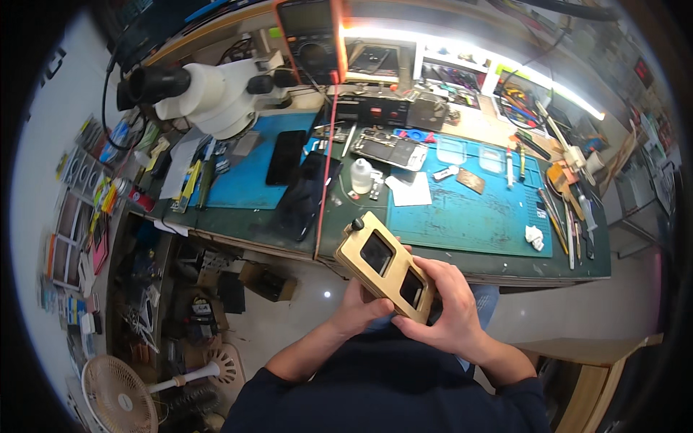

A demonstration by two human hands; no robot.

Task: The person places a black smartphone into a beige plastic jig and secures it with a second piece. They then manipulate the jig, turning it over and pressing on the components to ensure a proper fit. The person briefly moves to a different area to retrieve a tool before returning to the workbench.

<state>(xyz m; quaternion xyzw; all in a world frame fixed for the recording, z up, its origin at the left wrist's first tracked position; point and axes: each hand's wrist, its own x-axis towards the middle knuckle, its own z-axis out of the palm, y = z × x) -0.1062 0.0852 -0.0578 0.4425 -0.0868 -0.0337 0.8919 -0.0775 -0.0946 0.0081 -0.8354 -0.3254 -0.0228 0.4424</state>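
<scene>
A gold-coloured metal frame [394, 261] with two rectangular windows and a black knob [356, 224] at its upper left corner is held tilted in front of my body, off the bench's front edge. Dark glassy surfaces show through both windows. My left hand [363, 309] grips its lower left side, thumb near the bottom edge. Around the lower right end wrap the fingers and thumb of my right hand [445, 299]. Beyond the frame, a white square sheet [409, 190] and an opened phone [390, 149] lie on the bench.
A blue-green mat [469, 224] covers the bench's right half, with tweezers and pen-like tools [570, 234] beside it. A white microscope [216, 97] stands at left near a black phone [286, 157]. A white bottle [362, 175] stands mid-bench; a fan [119, 397] is lower left.
</scene>
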